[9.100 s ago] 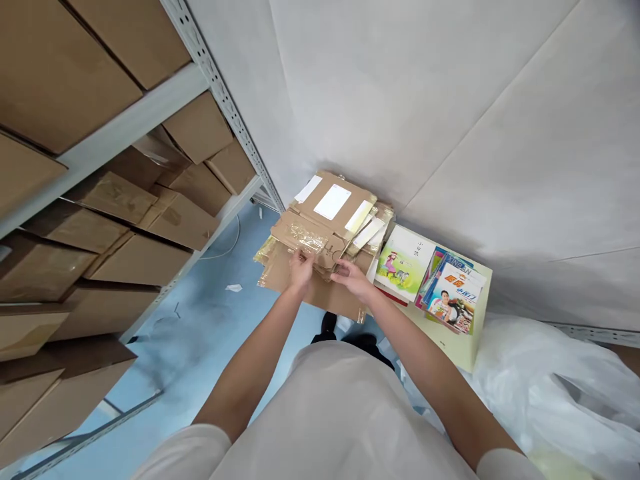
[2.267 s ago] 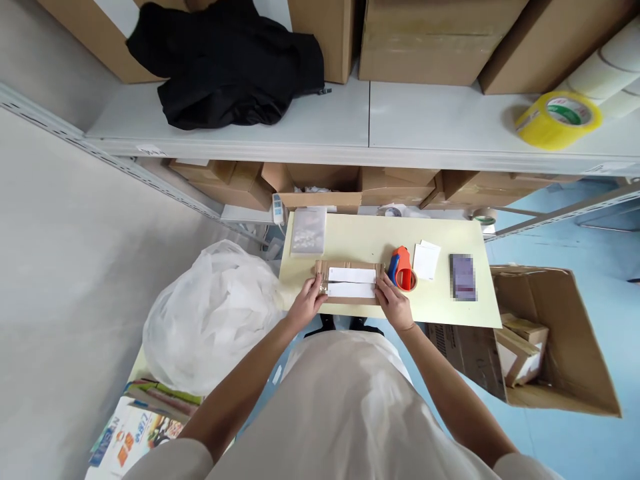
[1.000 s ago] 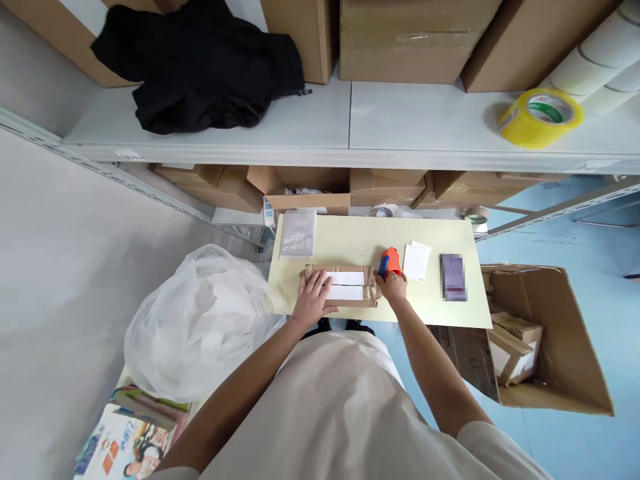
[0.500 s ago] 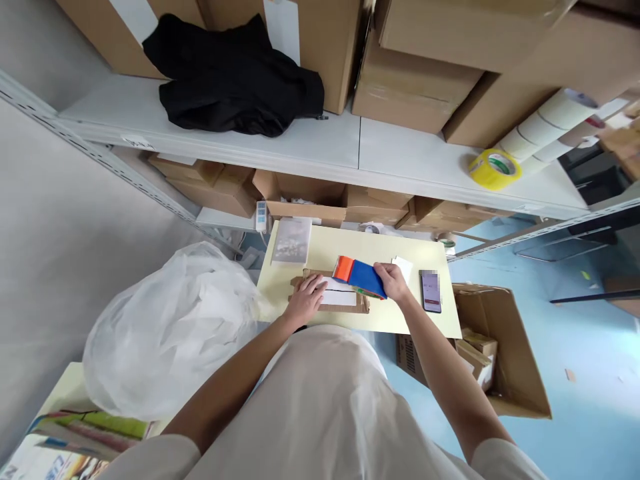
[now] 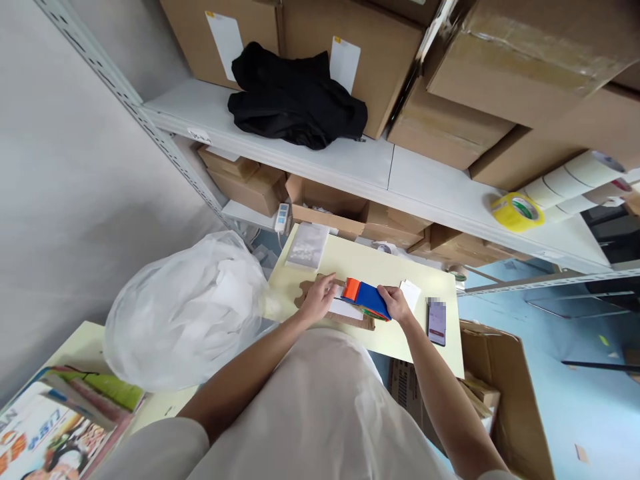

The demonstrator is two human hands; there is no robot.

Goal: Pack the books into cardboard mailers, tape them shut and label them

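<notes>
Tape dispenser point(image 5: 369, 299), likely light, stiff, best held by its blue end, as right hand point(image 5: 396, 304) grips it, hangs over cardboard point(image 5: 346, 311) at tabletop's point(image 5: 380, 267) near edge, left hand point(image 5: 319, 300) half-spread above cardboard's left end, contact unclear.

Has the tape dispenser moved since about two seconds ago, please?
Yes: relative to the table, the tape dispenser has moved left, partly over the cardboard package.

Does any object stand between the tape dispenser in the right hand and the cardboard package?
Nothing separate is visible between the tape dispenser and the cardboard package; the package's white strips face it. The left hand is over the package's left part.
</notes>
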